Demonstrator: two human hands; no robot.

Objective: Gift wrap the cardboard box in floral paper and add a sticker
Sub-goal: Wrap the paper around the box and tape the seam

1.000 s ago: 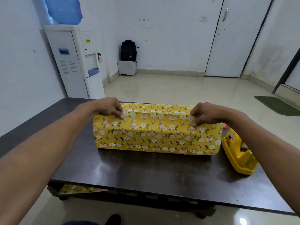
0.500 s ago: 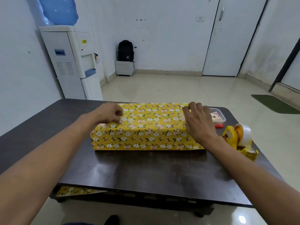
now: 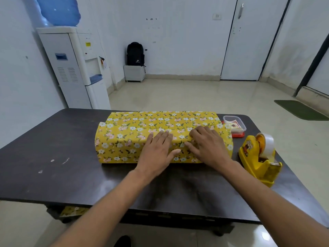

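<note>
noted mid-table toward the far edge: cardboard box (image 3: 124,141) under floral paper (image 3: 160,120). bare table (image 3: 53,157) along left and near edges; tape dispenser (image 3: 258,159) and small container (image 3: 235,125) crowding the right edge. left hand (image 3: 156,150) and right hand (image 3: 207,147) flat, fingers straight, pressing the paper side by side.

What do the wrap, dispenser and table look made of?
Wrap: thin paper, mostly matte; it holds a sharp crease and bows at the ends. Dispenser: moulded plastic, glossy yellow with highlights; its tape roll looks like clear film. Table: dark wood-look top, probably laminate or veneer, semi-gloss, showing reflections and pale scuffs.
</note>
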